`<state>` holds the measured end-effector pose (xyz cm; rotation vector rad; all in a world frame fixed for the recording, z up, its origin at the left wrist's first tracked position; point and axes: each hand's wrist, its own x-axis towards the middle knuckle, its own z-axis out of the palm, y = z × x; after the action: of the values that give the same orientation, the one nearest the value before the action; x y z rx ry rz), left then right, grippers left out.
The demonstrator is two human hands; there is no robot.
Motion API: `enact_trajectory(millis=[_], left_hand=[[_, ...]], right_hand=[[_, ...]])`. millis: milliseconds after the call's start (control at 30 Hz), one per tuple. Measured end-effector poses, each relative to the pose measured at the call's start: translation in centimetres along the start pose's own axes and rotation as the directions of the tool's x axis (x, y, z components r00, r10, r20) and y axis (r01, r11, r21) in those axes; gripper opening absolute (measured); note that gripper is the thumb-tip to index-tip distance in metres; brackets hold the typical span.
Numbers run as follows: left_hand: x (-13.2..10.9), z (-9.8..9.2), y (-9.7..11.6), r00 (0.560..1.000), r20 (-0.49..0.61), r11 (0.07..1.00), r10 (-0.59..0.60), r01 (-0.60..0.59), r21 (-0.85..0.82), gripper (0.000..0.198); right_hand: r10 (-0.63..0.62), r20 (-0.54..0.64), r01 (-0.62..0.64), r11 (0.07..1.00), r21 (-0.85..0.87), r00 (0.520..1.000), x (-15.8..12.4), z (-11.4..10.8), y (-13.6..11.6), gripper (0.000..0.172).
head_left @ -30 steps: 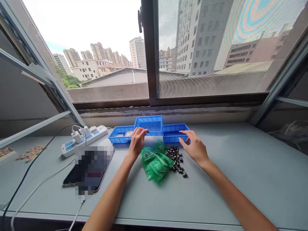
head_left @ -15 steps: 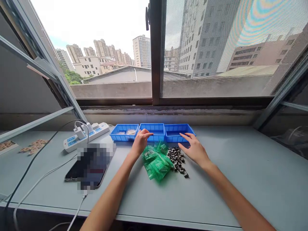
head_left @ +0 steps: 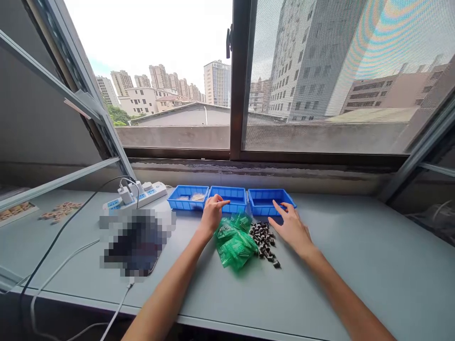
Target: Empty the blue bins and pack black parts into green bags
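The left hand (head_left: 212, 215) reaches forward from a bare forearm, wrist straight, knuckles up. Its fingers are loosely bent and its index finger lies out along the front rim of the middle tray (head_left: 232, 207). The grip is slack and closes on nothing. The right hand (head_left: 292, 228) lies palm down with its fingers spread wide. Their tips are at the front wall of the right tray (head_left: 265, 211), and this grip is also open and empty.

Three shallow blue trays stand in a row on the grey surface (head_left: 355, 265), side by side under the window sill. The left tray (head_left: 177, 204) holds a few pale, flat items, too small to make out. The middle tray shows only its blue floor, and so does the right tray as far as can be seen.

Between the two hands, just in front of the trays, lies a heap of green bags (head_left: 234, 240). A scatter of small black parts (head_left: 263, 237) touches its right edge, near the right hand's thumb. A white power strip (head_left: 137, 195) sits to the left of the trays.
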<state>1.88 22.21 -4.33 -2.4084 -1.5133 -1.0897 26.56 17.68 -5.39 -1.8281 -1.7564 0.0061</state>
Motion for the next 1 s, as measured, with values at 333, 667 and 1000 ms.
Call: enact_trajectory(millis=[333,667,1000], left_hand=[[0.3,-1.0,0.3,0.997,0.050,0.998,0.060,-0.059,-0.022,0.029],[0.4,-3.1,0.7,0.999,-0.054,0.993,-0.002,0.009,0.119,0.018],[0.1,-2.9,2.4,0.976,0.009,0.971,0.218,-0.217,0.104,0.021]], right_hand=[[-0.132,-0.100,0.142,0.985,0.099,0.986,-0.5,0.5,-0.6,0.046],[-0.671,0.217,0.489,0.689,0.535,0.709,-2.9,-2.2,-4.5,0.039],[-0.695,0.125,0.468,0.595,0.653,0.708,-3.1,-0.8,-4.6,0.029]])
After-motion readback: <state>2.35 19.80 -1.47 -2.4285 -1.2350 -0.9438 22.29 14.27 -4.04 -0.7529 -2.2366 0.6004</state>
